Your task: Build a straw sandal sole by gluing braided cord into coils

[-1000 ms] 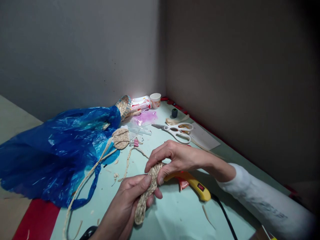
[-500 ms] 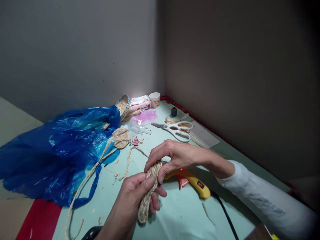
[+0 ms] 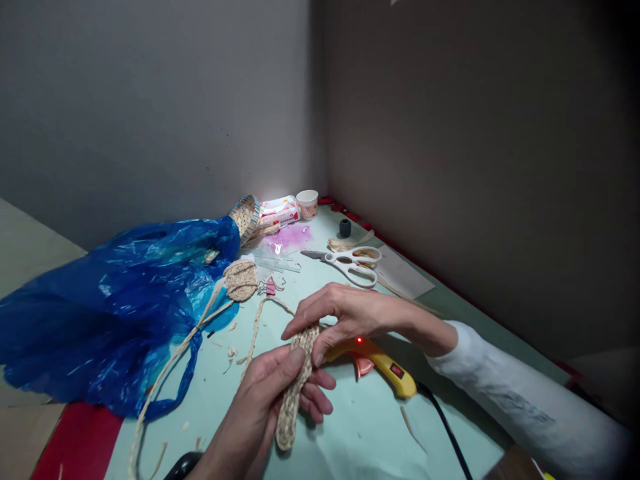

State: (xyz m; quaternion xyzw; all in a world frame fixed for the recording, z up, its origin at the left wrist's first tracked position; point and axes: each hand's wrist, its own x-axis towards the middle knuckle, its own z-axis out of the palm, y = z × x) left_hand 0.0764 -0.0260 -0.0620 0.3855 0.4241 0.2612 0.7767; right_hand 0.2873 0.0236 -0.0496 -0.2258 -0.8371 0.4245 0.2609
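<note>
A narrow braided straw strip [image 3: 294, 400] is held upright between my two hands. My left hand [image 3: 270, 387] is closed round its middle, thumb on the front and fingers behind. At the strip's top end, my right hand [image 3: 345, 317] pinches it between thumb and fingers. A thin plaited cord [image 3: 257, 327] runs across the table from near the strip's top. Under my right wrist lies a yellow glue gun [image 3: 387, 367] with an orange trigger and a lit red light. A round woven straw piece [image 3: 241, 280] lies farther left, with long strands trailing from it.
A blue plastic bag [image 3: 125, 313] covers the left side. White-handled scissors [image 3: 353, 265] lie beyond my right hand. At the back are a small basket [image 3: 246, 219], a packet [image 3: 280, 212], a paper cup [image 3: 307, 205] and a dark spool [image 3: 345, 228]. A black cord [image 3: 445, 423] trails toward me.
The fingers of my right hand have shifted slightly on the strip's top end, showing more of its surface. My left hand keeps its hold. The whole view has moved a little.
</note>
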